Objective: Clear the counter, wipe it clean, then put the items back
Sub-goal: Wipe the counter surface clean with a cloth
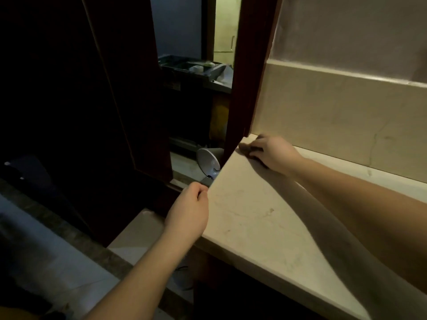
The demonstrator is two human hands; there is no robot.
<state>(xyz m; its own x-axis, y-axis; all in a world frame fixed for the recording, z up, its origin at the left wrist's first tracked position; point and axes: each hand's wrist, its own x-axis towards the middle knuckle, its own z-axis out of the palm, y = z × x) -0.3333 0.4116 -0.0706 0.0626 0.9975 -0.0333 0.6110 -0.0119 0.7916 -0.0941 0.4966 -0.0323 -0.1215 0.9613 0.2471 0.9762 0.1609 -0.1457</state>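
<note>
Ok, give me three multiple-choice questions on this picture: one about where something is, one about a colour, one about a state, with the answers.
1. Where is the right hand?
A. On the counter's far corner
B. On the floor
C. Inside a drawer

2. What colour is the top of the counter?
A. Black
B. Beige
C. Green

3. How are the fingers of the left hand?
A. Spread flat, palm up
B. Out of view
C. Curled at the counter's edge

Answers:
1 A, it rests at the corner beside the dark wooden frame.
2 B, the stone is pale beige.
3 C, the fingers bend at the counter's left edge.
</note>
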